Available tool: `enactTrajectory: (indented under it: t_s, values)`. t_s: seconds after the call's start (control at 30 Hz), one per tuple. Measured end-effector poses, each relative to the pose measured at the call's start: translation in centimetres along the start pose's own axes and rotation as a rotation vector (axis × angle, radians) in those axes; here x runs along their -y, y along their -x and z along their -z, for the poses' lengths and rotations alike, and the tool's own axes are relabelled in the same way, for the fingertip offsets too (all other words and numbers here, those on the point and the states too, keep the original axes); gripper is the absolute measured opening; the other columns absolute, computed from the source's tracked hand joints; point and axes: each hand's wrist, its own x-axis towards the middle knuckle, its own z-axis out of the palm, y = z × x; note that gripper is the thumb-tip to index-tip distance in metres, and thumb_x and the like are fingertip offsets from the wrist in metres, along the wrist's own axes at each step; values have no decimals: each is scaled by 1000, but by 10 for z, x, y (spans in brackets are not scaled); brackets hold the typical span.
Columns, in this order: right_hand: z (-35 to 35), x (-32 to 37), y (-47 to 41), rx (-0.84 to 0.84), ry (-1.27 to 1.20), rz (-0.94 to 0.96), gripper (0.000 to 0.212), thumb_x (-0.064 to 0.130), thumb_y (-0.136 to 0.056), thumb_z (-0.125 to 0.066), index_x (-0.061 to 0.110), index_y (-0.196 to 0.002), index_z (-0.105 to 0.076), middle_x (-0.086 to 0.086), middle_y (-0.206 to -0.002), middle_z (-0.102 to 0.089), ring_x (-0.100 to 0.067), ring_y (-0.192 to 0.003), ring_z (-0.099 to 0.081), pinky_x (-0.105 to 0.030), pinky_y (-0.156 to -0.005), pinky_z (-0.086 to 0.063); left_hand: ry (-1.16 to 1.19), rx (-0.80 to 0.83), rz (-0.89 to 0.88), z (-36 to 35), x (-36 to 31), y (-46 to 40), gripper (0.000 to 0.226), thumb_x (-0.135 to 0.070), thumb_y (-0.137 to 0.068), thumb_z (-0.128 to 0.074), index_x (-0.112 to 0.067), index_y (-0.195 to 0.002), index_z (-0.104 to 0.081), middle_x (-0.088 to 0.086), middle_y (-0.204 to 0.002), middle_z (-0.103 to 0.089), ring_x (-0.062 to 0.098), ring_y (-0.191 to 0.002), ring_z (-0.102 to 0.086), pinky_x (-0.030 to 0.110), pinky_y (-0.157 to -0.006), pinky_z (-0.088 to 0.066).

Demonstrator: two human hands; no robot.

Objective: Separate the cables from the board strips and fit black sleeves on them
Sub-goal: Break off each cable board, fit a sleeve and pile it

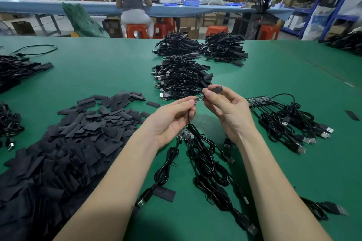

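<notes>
Small board [199,97] on its cable [189,118] held above the green table [98,76], pinched in left hand [172,118], its far end met by a black sleeve [215,89] pinched in right hand [228,110]. Below the hands, a cable bundle [205,162] on a board strip; right of them, a second strip [257,100] with cables attached. Left, a sleeve heap [68,143]; beyond, sleeved cable piles [180,76].
</notes>
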Motion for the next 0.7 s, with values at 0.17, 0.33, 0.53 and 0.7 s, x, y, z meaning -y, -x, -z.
enactTrajectory:
  t_s: [0.17, 0.33, 0.53, 0.7]
  values:
    - [4, 2, 1, 82, 4, 6, 16, 8, -70, -80, 19, -83, -79, -7, -95, -78, -13, -87, -72, -22, -80, -57, -3, 20, 14, -1, -1, 0, 13, -2, -72, -72, -6, -78, -82, 5, -71, -70, 10, -64, -67, 16, -63, -56]
    - [4, 1, 0, 120, 108, 61, 17, 11, -71, -82, 19, -86, -79, -8, -98, -78, -15, -91, -72, -24, -83, -57, -74, 19, -7, 0, -5, 2, 14, 5, -93, -61, 0, -101, -71, 5, -71, -69, 9, -62, -66, 16, -64, -57]
    - [8, 3, 0, 206, 145, -33, 18, 12, -70, -83, 19, -86, -80, -11, -99, -78, -18, -93, -74, -24, -82, -57, -346, 63, -113, 1, -12, 7, 10, 0, -90, -67, -6, -98, -71, 6, -74, -72, 10, -66, -68, 16, -68, -56]
    - [9, 2, -2, 144, 64, -105, 18, 14, -69, -84, 17, -85, -80, -11, -95, -77, -17, -88, -72, -21, -79, -57, -742, 29, -342, 3, -10, 7, 19, -12, -87, -77, -13, -102, -66, 7, -89, -75, 13, -76, -72, 21, -76, -57]
